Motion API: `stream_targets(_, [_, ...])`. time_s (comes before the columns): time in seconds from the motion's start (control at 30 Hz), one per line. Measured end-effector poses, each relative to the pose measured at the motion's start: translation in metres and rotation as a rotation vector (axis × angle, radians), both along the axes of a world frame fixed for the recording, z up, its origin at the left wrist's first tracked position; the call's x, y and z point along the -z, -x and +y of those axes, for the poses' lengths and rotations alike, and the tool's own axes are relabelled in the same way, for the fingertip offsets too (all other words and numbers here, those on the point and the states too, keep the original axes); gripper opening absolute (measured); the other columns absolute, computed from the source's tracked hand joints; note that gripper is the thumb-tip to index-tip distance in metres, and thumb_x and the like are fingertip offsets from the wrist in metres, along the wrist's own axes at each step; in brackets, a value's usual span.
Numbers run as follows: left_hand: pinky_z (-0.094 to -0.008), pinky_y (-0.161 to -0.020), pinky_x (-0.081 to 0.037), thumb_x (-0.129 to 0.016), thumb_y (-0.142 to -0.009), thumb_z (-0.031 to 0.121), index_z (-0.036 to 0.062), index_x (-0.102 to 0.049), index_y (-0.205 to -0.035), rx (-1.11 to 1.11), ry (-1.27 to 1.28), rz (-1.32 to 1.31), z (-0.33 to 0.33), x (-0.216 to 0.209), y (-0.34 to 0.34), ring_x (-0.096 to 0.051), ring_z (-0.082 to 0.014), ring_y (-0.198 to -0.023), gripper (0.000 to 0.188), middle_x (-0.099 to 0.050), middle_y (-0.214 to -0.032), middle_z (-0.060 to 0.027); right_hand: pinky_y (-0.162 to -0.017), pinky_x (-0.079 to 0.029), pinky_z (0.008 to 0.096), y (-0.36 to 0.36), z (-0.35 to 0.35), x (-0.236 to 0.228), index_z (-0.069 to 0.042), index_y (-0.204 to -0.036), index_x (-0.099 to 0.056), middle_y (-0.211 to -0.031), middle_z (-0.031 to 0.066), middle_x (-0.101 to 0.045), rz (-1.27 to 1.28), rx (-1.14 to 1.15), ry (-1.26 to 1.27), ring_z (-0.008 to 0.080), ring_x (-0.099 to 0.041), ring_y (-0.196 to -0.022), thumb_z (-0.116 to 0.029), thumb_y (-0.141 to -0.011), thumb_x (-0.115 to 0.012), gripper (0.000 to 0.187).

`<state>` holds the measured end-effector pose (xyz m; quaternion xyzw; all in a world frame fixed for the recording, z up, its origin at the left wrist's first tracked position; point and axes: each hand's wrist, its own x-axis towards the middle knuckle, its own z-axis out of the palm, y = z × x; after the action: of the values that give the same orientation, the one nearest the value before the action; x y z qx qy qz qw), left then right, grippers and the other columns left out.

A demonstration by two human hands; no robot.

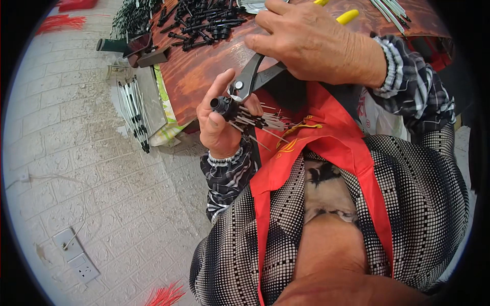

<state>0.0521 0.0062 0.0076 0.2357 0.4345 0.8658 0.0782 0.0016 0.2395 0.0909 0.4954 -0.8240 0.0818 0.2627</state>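
My left hand [222,135] is closed round a black plastic fitting [220,105] with a round open end; its index finger points up. From the fitting, a bundle of thin pale rods with black parts [263,121] spreads toward my lap. My right hand [321,48] grips dark-handled pliers [248,80], whose jaws point down at the fitting beside the left fingers. Whether the jaws touch the fitting or bite on a rod, I cannot tell. A red apron [326,148] lies under the rods.
A heap of black plastic fittings [204,23] covers the far part of the wooden table [194,76]. Behind my right hand lies a yellow-handled tool [348,17]. Black-and-white rods [133,115] stand at the table's left. A wall socket [81,268] and red strands [166,296] show lower left.
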Motion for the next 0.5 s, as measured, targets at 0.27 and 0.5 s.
stream_targets(0.27, [-0.03,-0.061,-0.049,-0.073,-0.08,0.03,-0.0105,-0.043,-0.132,0.021,0.058,0.031,0.001,-0.009,-0.009,-0.06,-0.0202,-0.065,0.073,-0.062,-0.076,-0.0156,-0.062,-0.046,0.0334,0.019,-0.004,-0.057,0.003,-0.088,-0.058,-0.071,0.0127,-0.057,-0.961,-0.157,-0.38,0.0235,-0.056,-0.07,-0.016,-0.08,-0.062,0.021])
stream_targets(0.5, [-0.0245,-0.07,-0.049,-0.084,-0.055,0.0,-0.0061,-0.051,-0.128,-0.195,0.442,-0.018,0.003,-0.034,-0.02,-0.062,-0.0131,-0.076,0.079,-0.065,-0.087,-0.0061,-0.054,-0.048,0.0356,0.036,-0.015,-0.016,-0.001,-0.094,-0.061,-0.068,0.0103,-0.058,-1.33,-0.333,-0.599,0.0227,-0.061,-0.063,-0.017,-0.072,-0.074,0.031])
